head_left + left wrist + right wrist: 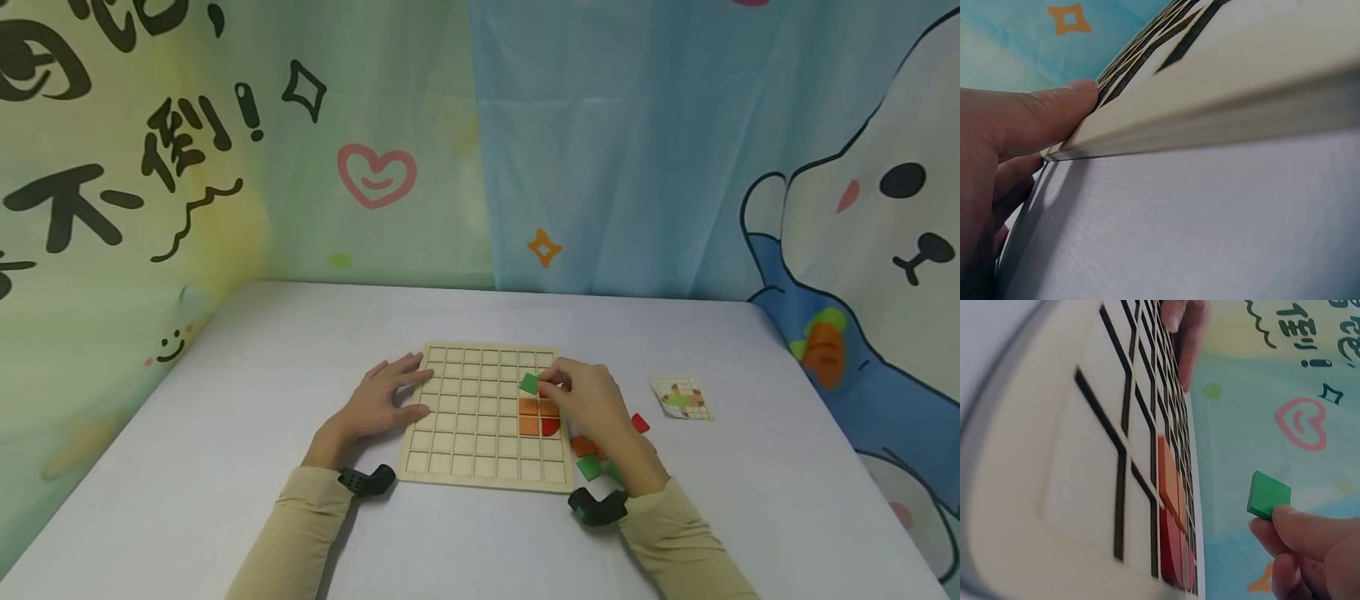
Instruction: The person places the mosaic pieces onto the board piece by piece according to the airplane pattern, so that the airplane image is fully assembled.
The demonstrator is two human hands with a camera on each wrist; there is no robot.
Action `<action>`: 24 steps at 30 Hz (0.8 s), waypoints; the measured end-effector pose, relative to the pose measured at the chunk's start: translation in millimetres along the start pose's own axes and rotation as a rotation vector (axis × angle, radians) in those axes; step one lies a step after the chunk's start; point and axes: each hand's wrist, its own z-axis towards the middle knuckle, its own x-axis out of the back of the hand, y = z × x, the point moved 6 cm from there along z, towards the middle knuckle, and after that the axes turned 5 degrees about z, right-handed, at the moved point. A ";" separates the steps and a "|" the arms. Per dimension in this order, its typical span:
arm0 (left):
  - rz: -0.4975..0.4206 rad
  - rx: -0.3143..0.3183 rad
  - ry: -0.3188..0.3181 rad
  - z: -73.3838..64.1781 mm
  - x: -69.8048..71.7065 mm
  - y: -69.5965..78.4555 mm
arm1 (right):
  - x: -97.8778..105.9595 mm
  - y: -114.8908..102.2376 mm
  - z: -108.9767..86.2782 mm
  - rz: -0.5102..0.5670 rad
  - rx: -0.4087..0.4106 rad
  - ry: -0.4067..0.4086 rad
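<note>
A pale wooden grid board (487, 481) lies flat on the table. My left hand (384, 400) rests at its left edge, fingers extended; in the left wrist view the thumb (1054, 119) lies on the rim. Between thumb and fingertips my right hand (592, 400) pinches a green square tile (1269, 495), held above the board's upper right part. Below it, several orange tiles (528, 407) and a red tile with a rounded side (551, 427) sit in grid cells on the right. More red shows beside the right fingertips, partly hidden by them.
Loose tiles lie right of the board, partly under the right forearm: orange (582, 447), green (589, 467) and red (640, 423). Farther right is a small pattern card (682, 399) with a coloured grid picture. A printed curtain (600, 150) hangs behind the white table (187, 467).
</note>
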 end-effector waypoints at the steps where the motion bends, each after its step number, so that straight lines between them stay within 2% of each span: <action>1: -0.001 0.001 0.000 -0.1 -0.2 -0.3 | -1.7 -1.4 -0.1 0.003 -0.001 -0.003; 11: 0.009 -0.005 0.007 -0.4 0.2 0.4 | -18.1 -7.0 -1.9 -0.018 -0.023 -0.044; 24: 0.008 -0.002 0.005 0.1 -1.2 -1.3 | -30.1 -10.1 -5.1 -0.099 0.021 -0.086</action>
